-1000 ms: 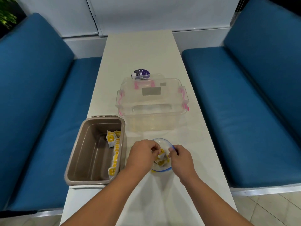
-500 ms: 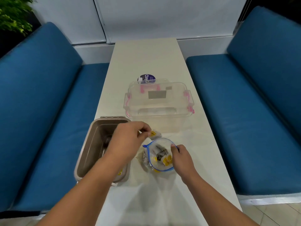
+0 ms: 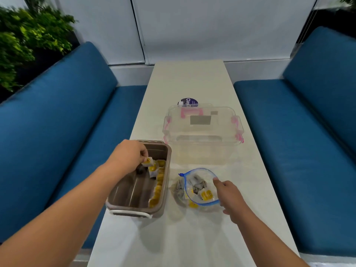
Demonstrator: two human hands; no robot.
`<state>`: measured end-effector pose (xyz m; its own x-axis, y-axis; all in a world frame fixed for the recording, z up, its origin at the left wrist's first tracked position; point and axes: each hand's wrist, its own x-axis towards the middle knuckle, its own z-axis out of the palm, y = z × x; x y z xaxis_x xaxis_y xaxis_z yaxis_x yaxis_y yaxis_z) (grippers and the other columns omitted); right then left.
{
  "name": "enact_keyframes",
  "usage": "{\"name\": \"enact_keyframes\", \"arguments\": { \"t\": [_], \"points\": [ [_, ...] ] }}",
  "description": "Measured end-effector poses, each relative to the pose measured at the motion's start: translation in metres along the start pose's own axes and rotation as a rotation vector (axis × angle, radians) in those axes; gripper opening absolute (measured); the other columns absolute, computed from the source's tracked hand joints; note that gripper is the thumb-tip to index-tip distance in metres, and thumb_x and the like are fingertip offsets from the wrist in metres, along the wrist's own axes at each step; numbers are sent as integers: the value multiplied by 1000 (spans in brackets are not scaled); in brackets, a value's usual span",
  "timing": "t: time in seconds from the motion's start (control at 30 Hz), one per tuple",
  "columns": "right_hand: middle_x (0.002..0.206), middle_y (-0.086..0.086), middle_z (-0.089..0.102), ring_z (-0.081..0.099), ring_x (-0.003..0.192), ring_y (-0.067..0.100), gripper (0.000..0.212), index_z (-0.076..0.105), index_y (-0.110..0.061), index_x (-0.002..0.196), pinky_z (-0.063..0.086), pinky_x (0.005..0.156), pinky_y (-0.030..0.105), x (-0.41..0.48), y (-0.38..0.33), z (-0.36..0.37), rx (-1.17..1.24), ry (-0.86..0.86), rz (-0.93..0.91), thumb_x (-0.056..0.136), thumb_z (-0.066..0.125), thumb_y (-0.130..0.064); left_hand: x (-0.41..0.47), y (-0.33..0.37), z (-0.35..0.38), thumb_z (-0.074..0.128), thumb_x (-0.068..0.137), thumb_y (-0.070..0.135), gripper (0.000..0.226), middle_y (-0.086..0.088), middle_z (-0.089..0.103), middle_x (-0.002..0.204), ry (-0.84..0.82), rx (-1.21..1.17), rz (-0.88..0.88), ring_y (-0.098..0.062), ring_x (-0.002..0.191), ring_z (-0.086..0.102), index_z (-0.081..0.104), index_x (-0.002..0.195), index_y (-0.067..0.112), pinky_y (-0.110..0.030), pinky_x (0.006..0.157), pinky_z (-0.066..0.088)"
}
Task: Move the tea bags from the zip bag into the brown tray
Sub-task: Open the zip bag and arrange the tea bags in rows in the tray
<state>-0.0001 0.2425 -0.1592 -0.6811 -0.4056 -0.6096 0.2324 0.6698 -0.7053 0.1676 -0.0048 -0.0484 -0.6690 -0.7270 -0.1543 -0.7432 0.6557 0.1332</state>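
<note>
Cool, even, fairly bright light falls from overhead. The long white table top (image 3: 189,83) carries a soft streaky sheen near its front edge, and only faint, diffuse shadows lie beside the brown plastic tray (image 3: 168,160). The wide lens bows the blue cushioned benches (image 3: 57,122) outward. The green leafy plant (image 3: 23,39) is smeared with blur, and fine detail is soft throughout.
</note>
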Motion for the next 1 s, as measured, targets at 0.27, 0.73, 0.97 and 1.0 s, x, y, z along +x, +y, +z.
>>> {"name": "enact_keyframes", "arguments": {
  "t": [0.27, 0.73, 0.97, 1.0],
  "points": [
    [110, 12, 63, 64, 94, 31, 29, 63, -9, 107, 56, 67, 38, 0, 4, 7, 292, -70, 60, 105, 55, -36, 22, -5, 50, 66, 83, 8, 21, 0, 72, 90, -303, 151, -3, -23, 87, 68, 78, 87, 24, -33, 82, 57],
    [105, 19, 71, 67, 89, 28, 7, 67, -1, 101, 54, 73, 36, 14, 18, 8, 519, -102, 63, 97, 61, -1, 37, -9, 86, 64, 87, 8, 16, -6, 71, 93, -199, -33, -123, -25, 83, 67, 75, 93, 17, -38, 86, 58],
    [107, 23, 65, 63, 96, 35, 19, 61, 2, 106, 52, 85, 47, 23, 17, 11, 599, -80, 81, 97, 46, 10, 37, -10, 89, 75, 85, 18, 21, -6, 67, 91, -247, 40, -186, -23, 82, 65, 70, 104, 11, -35, 83, 58],
    [105, 23, 64, 62, 95, 35, 20, 60, 2, 106, 51, 86, 47, 23, 17, 11, 612, -73, 83, 97, 44, 11, 36, -10, 90, 78, 82, 22, 25, -6, 66, 89, -291, 56, -198, -22, 81, 65, 69, 104, 11, -34, 81, 58]
  ]
}}
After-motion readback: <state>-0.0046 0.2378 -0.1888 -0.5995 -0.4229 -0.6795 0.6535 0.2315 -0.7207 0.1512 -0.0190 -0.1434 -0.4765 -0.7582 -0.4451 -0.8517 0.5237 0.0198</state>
